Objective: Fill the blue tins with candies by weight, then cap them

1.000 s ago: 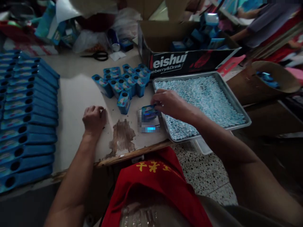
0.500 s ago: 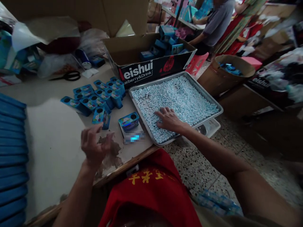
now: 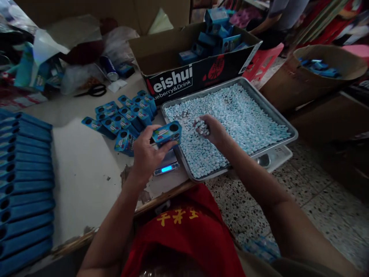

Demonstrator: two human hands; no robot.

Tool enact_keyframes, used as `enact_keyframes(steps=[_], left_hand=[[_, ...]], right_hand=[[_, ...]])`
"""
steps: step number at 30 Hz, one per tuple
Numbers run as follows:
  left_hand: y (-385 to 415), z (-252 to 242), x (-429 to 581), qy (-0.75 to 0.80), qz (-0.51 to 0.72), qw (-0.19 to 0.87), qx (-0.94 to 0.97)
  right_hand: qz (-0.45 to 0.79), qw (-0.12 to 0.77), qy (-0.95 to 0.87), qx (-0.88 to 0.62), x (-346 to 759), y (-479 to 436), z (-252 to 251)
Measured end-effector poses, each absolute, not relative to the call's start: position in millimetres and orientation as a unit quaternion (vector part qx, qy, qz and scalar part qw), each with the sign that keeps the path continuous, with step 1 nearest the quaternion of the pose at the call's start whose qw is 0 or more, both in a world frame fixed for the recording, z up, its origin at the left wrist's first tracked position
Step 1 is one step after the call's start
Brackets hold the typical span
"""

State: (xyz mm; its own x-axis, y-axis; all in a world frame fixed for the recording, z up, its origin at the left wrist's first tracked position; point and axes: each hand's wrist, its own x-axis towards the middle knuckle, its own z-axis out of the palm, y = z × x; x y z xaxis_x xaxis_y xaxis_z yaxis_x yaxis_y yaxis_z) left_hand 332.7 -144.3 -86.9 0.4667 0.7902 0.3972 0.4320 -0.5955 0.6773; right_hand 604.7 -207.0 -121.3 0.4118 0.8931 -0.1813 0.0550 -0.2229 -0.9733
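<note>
My left hand (image 3: 147,154) grips a small blue tin (image 3: 167,133) with a round hole in its top, lifted just above a small digital scale (image 3: 167,165) with a lit display. My right hand (image 3: 209,129) is cupped around a handful of pale blue candies (image 3: 201,126), raised over the metal tray (image 3: 276,117) full of the same candies. The tin and the handful are close together at the tray's near left corner. A cluster of matching blue tins (image 3: 123,117) stands on the table behind my left hand.
Rows of blue boxes (image 3: 20,181) fill the table's left side. A cardboard box (image 3: 190,73) with more blue tins stands behind the tray. Scissors (image 3: 96,90) and bags lie at the back. A round bin (image 3: 325,71) sits right, beside another person's sleeve (image 3: 284,7).
My left hand has picked the blue tin up off the scale. My right hand, flat in the candies before, has closed on a handful and lifted it toward the tin.
</note>
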Motion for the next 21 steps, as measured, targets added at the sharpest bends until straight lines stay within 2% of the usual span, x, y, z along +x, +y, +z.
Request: enact_keyframes(steps=[4, 6, 11, 17, 21], left_hand=[[-146.2, -78.1, 367.2, 0.331, 0.322, 0.229, 0.857], [-148.9, -80.2, 378.2, 0.321, 0.308, 0.215, 0.870], [-154.0, -85.1, 391.2, 0.314, 0.275, 0.194, 0.888], [-153.7, -88.3, 398.7, 0.329, 0.274, 0.185, 0.884], [-153.6, -92.8, 401.4, 0.330, 0.283, 0.184, 0.881]], right_hand=[[0.436, 0.621, -0.319, -0.568, 616.2, -205.4, -91.0], [0.423, 0.645, -0.318, -0.552, 618.1, -205.3, -75.3], [0.400, 0.628, -0.329, -0.581, 598.6, -201.4, -52.5], [0.341, 0.601, -0.395, -0.605, 575.1, -197.5, -57.3], [0.345, 0.565, -0.416, -0.624, 574.2, -194.1, -59.5]])
